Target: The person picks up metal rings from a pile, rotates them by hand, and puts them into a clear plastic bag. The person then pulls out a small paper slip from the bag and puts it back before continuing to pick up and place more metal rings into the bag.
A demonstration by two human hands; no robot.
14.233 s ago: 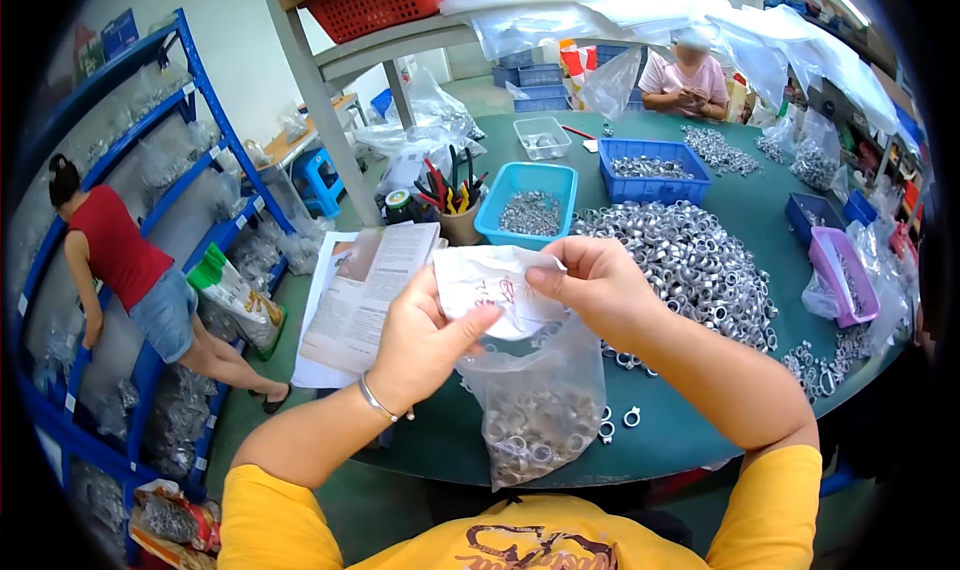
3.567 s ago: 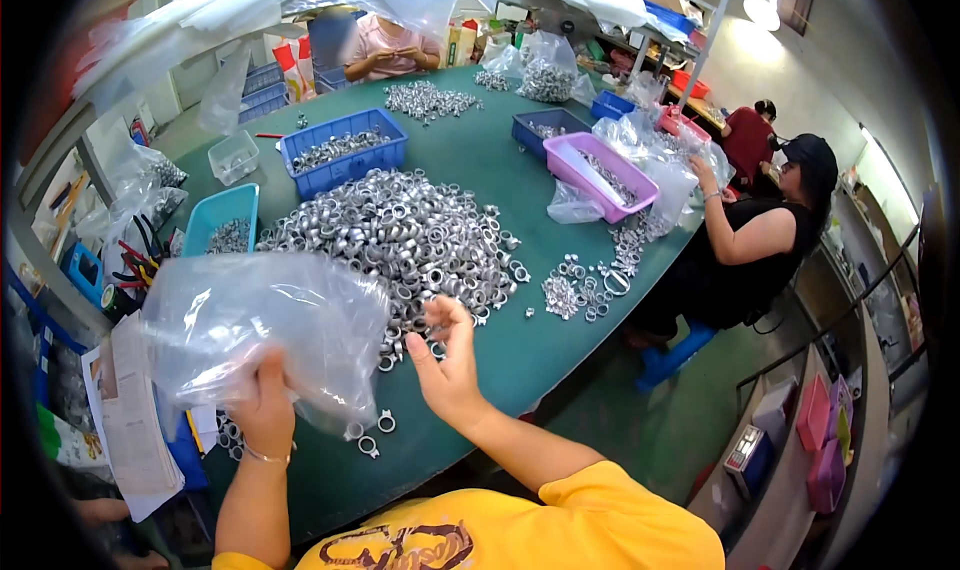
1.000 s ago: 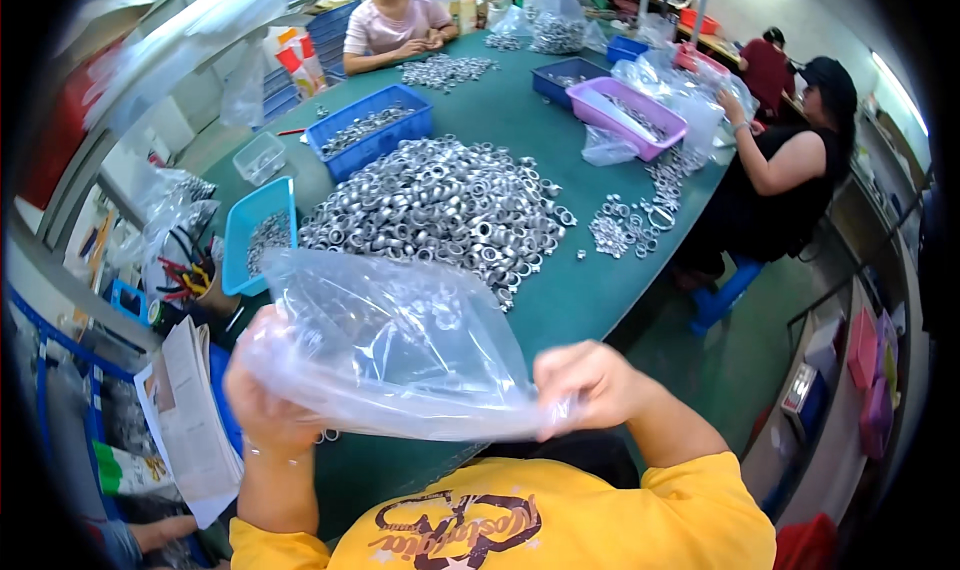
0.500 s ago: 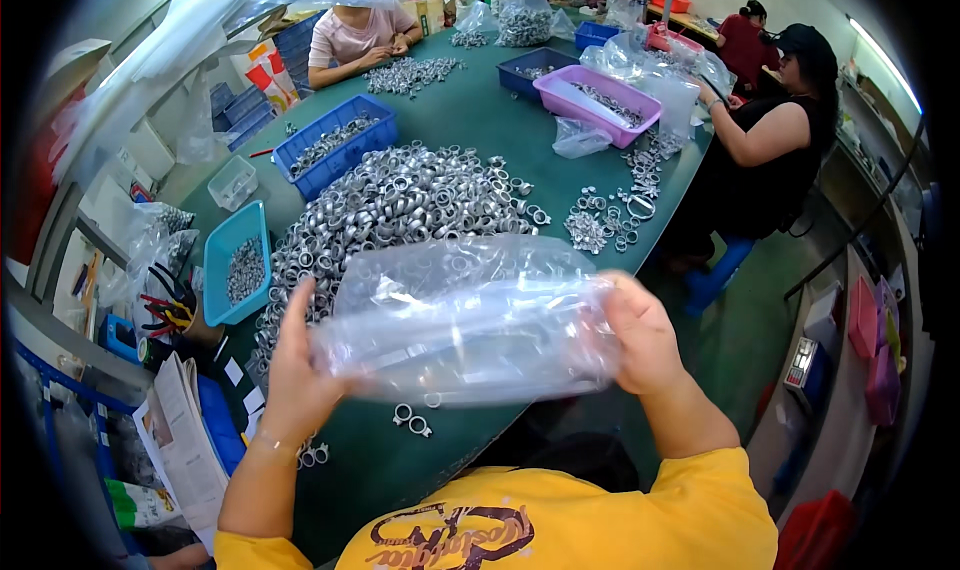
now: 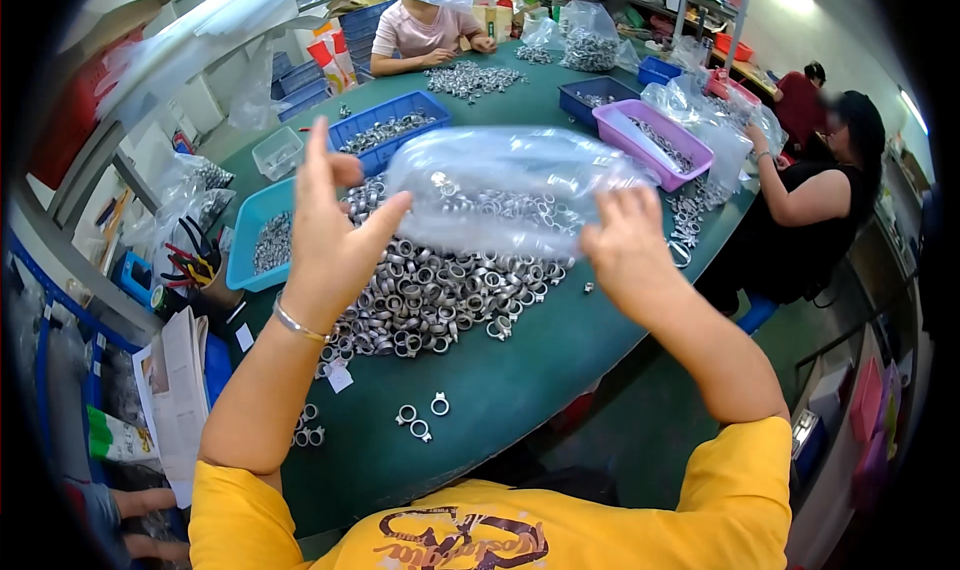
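Note:
A clear plastic bag (image 5: 490, 160) is raised above the far part of a large heap of silvery metal rings (image 5: 430, 300), blurred a little by motion. My right hand (image 5: 632, 235) has its fingers closed on the bag's right end. At the left end my left hand (image 5: 335, 235) is upright, fingers stretched and spread, its thumb beside the bag's edge; whether it touches the plastic I cannot tell. Through the film some rings show. Several loose rings (image 5: 420, 430) lie on the green table (image 5: 510, 390) nearer to me, and a small white paper tag (image 5: 340, 376) lies by the heap.
A teal tray (image 5: 236, 260), a blue basket (image 5: 435, 110) and a purple basket (image 5: 706, 160) hold small metal parts. Pliers (image 5: 200, 260) stand in a holder at left. One person (image 5: 425, 35) sits across the table; another in black (image 5: 815, 205) works at the right.
Both hands have moved away from me, carrying the bag from the near table edge out over the heap. My left hand's fingers have spread. The view has shifted too.

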